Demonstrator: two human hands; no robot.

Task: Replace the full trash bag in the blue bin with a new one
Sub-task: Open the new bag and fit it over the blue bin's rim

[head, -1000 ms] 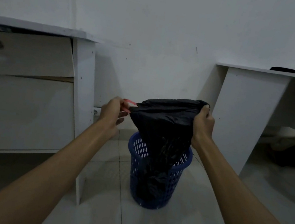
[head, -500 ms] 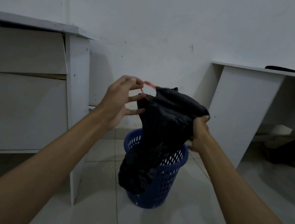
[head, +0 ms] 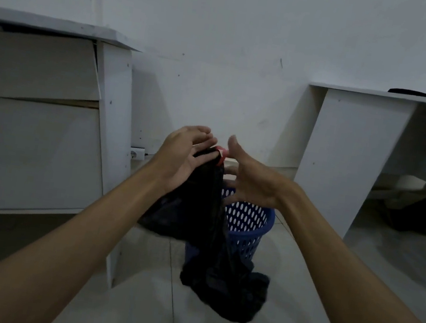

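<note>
Here, one black bag (head: pixel 212 232), one blue bin (head: pixel 250 221)

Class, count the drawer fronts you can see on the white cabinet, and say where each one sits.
2. The upper drawer sits crooked just under the cabinet top at far left; the lower drawer is directly below it. More may be hidden past the left edge.

Thin plastic bag, perforated plastic bin

The black trash bag (head: pixel 210 232) is looking thin, crinkled and matt; the blue bin (head: pixel 248 225) is showing smooth plastic with oval holes.
</note>
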